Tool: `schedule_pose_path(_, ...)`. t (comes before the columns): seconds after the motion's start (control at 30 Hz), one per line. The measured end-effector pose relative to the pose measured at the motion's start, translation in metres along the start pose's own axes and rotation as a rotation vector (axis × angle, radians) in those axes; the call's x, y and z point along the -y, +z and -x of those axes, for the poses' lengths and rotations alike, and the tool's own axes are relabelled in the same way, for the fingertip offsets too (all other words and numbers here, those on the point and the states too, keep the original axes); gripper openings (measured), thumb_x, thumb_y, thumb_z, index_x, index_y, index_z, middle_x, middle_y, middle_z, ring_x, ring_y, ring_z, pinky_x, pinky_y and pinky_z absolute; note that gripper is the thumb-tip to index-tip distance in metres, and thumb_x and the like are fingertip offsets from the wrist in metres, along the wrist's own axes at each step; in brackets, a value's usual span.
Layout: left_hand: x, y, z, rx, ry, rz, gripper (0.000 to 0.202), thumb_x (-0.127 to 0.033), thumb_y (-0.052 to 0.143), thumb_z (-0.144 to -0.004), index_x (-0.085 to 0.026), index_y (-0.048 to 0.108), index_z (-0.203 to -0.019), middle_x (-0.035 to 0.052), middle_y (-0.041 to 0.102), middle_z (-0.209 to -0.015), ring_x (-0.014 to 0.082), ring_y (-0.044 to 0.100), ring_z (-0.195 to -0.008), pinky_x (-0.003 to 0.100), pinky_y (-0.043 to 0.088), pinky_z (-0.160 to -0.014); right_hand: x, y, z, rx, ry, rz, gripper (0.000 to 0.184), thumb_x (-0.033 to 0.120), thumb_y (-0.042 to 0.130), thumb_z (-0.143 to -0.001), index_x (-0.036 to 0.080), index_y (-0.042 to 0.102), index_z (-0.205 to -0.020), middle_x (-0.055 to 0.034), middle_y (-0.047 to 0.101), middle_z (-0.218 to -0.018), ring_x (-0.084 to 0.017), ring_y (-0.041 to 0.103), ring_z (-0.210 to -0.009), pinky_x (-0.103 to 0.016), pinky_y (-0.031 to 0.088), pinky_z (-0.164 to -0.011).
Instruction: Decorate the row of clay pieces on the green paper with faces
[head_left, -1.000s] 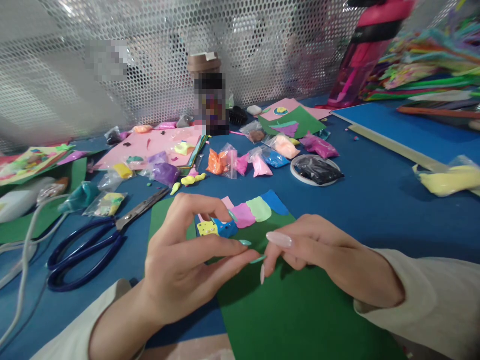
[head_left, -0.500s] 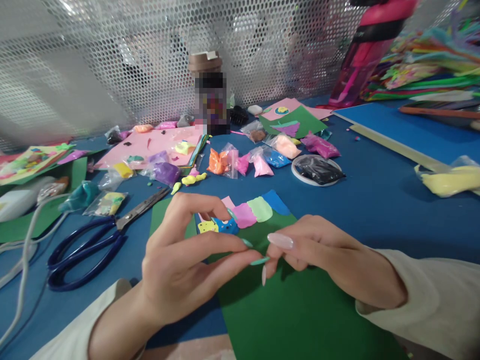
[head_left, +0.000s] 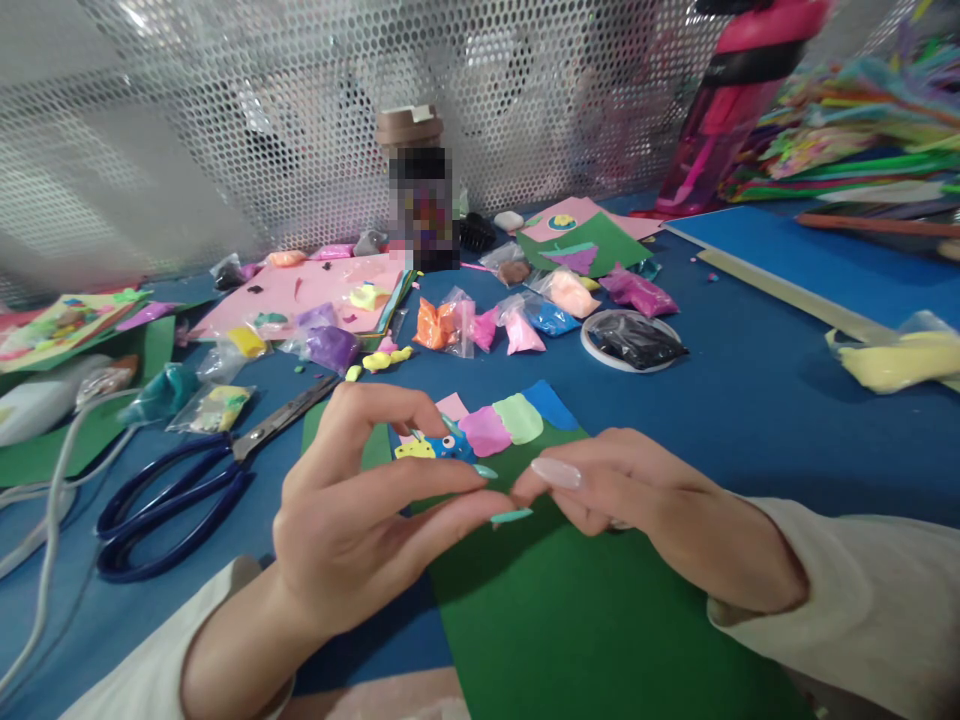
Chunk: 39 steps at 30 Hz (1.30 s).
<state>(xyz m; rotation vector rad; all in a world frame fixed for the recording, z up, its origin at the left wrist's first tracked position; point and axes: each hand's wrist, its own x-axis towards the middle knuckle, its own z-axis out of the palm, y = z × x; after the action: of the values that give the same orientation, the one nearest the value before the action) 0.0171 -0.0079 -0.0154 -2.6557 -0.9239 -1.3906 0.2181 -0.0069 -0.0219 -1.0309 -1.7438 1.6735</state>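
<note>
While I watch by remote view, the left hand (head_left: 337, 530) and the right hand (head_left: 630, 490) come fingertip to fingertip above a green card (head_left: 600, 620) on the blue counter (head_left: 750, 420). The left's thumb and a finger are drawn close together, the right's fingers curled in beside them; I cannot tell whether either grasps anything, or whether the tips touch.

Just beyond the left hand's fingers, partly hidden by them, lie a yellow piece (head_left: 415, 450) and a blue piece (head_left: 454, 443) bearing a white eye. A pink piece (head_left: 486, 432) and a pale green piece (head_left: 521, 418) continue the row, beyond the gap between the hands.

To the left hand's left I see scissors (head_left: 241, 447), blades slanting away. Past both hands sit an orange packet (head_left: 433, 325), a purple packet (head_left: 334, 345) and a black packet (head_left: 634, 340), the last on a white-rimmed disc (head_left: 587, 350). A yellow packet (head_left: 900, 362) lies beyond the right hand, farther right.
</note>
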Motion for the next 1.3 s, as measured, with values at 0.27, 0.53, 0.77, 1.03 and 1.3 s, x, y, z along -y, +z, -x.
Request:
schedule_pose_path(0.27, 0.003, 0.001, 0.001, -0.013, 0.06, -0.047, 0.018, -0.018, 0.074, -0.066, -0.016, 0.065, -0.081, 0.004, 0.049, -0.086, 0.0119, 0.051, -0.076, 0.028, 0.046, -0.067, -0.009, -0.003, -0.006, 0.09, 0.042, -0.315, 0.041, 0.047, 0.044, -0.086, 0.012, 0.066, -0.083, 0.0076, 0.024, -0.045, -0.006, 0.016, -0.039, -0.024, 0.015, -0.039)
schedule_pose_path(0.53, 0.002, 0.002, 0.002, 0.063, 0.148, -0.166, 0.019, -0.029, 0.065, -0.074, -0.019, 0.062, -0.09, 0.0071, 0.052, -0.09, 0.0195, 0.053, -0.081, 0.036, 0.045, -0.067, -0.014, -0.007, -0.003, 0.157, -0.058, -0.451, 0.038, 0.042, 0.042, -0.087, 0.013, 0.065, -0.099, 0.0065, 0.026, -0.049, -0.006, 0.016, -0.042, -0.023, 0.012, -0.039)
schedule_pose_path(0.77, 0.0, 0.002, 0.003, 0.055, 0.173, -0.258, 0.019, -0.024, 0.056, -0.075, -0.02, 0.061, -0.093, 0.0074, 0.053, -0.091, 0.0215, 0.052, -0.079, 0.041, 0.039, -0.067, -0.014, -0.007, 0.0, 0.121, -0.129, -0.392, 0.038, 0.035, 0.034, -0.09, 0.017, 0.065, -0.104, 0.005, 0.028, -0.05, -0.008, 0.02, -0.045, -0.025, 0.014, -0.042)
schedule_pose_path(1.03, -0.004, 0.002, 0.0, 0.043, 0.146, -0.22, 0.017, -0.01, 0.058, -0.071, -0.018, 0.062, -0.085, 0.0064, 0.053, -0.085, 0.0177, 0.051, -0.075, 0.036, 0.04, -0.063, -0.007, 0.0, -0.003, -0.014, -0.034, -0.236, 0.022, 0.031, 0.057, -0.08, 0.015, 0.07, -0.083, 0.006, 0.03, -0.046, -0.005, 0.023, -0.042, -0.021, 0.018, -0.039)
schedule_pose_path(1.3, -0.004, 0.006, 0.004, 0.106, 0.152, -0.206, 0.023, -0.01, 0.052, -0.069, -0.017, 0.062, -0.089, 0.0074, 0.054, -0.09, 0.0197, 0.051, -0.08, 0.042, 0.039, -0.068, 0.002, 0.003, 0.001, -0.122, -0.018, -0.02, 0.022, 0.029, 0.054, -0.079, 0.018, 0.073, -0.083, 0.0022, 0.038, -0.046, -0.009, 0.034, -0.045, -0.022, 0.028, -0.04)
